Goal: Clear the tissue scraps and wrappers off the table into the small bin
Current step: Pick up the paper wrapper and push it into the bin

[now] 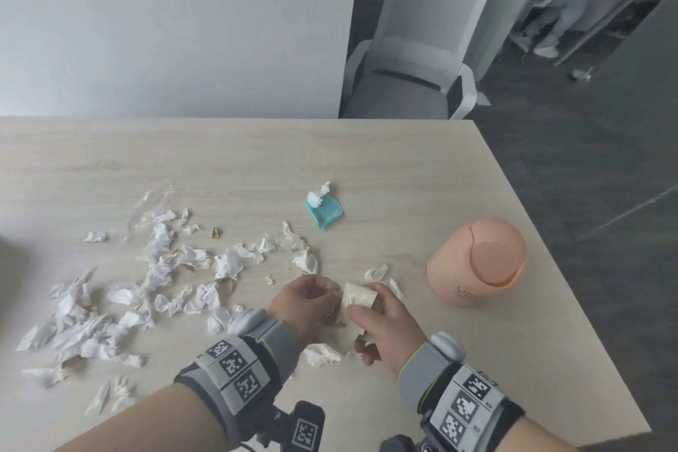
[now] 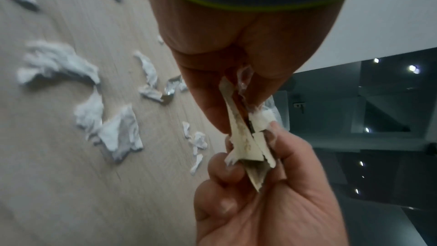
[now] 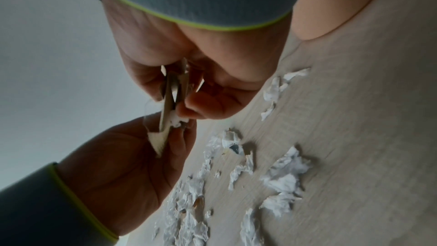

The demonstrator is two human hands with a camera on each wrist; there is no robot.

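Left hand: the left hand (image 1: 304, 299) is curled, with its thumb and fingers pinching one end of a flat, torn, cream-coloured cardboard piece (image 1: 357, 299); a bit of clear plastic wrap (image 2: 244, 79) and a white tissue bit (image 2: 263, 119) are held in the same pinch
Right hand: the right hand (image 1: 381, 319) is curled too; its fingers (image 2: 227, 173) and thumb grip the other end of the same cardboard piece; both hands meet above the near part of the table
Cardboard: it is squashed flat and ripped along its edges; it is held up off the table, between the two hands
Scraps: many crumpled white tissue scraps (image 1: 161, 268) lie spread over the left and middle of the light wooden table (image 1: 403, 172); a few more (image 1: 378, 271) lie just beyond the hands
Wrapper: a small teal plastic wrapper (image 1: 327, 214) with a white tissue tuft on it lies farther back, near the middle
Bin: the small round peach-coloured bin (image 1: 477, 260) with a swing lid stands upright on the table, near the right hand, to its right
Farther off: a grey office chair (image 1: 414, 48) stands behind the table, by a white wall (image 1: 165, 18)
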